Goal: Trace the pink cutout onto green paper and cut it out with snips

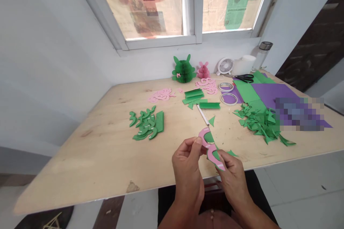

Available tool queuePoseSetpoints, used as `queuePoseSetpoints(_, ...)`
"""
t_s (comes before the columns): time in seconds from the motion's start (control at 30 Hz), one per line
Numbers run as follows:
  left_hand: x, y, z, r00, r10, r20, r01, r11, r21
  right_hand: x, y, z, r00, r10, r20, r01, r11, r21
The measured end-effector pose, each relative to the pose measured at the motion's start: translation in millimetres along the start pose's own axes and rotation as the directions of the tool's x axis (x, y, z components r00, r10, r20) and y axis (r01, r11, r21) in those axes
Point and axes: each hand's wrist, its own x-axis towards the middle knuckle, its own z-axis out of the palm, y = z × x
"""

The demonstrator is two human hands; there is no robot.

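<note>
Held up over the table's front edge is a pink paper cutout (212,153) shaped like two joined curves, with several white marks on it. Green paper (209,137) shows behind it and through its curves. My left hand (188,166) pinches the left side of the pink cutout between thumb and fingers. On the other side, my right hand (234,177) is closed on the lower right part of the same pieces. A white pen (202,115) and a green paper triangle (211,121) lie just beyond my hands.
Green curved cutouts (147,125) lie to the left, pink cutouts (162,95) behind them. Green scraps (259,123) heap at right, near black scissors (245,78) and purple paper (279,94). Tape rolls (229,99), a small fan (225,66) and a green honeycomb paper figure (184,71) stand farther back.
</note>
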Motion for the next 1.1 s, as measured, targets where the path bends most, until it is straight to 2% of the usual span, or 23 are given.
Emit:
queuePoseSetpoints(0.57,0.6,-0.2,-0.8,1.000,0.003,0.005,-0.003,1.000,-0.008,3.4,2.5,2.6,0.999,0.036,0.016,-0.036,0.999,0.038)
queuePoseSetpoints(1.1,-0.2,-1.6,-0.5,1.000,0.003,-0.009,-0.003,1.000,-0.028,2.2,4.6,4.3,0.999,0.014,0.031,-0.016,0.999,0.049)
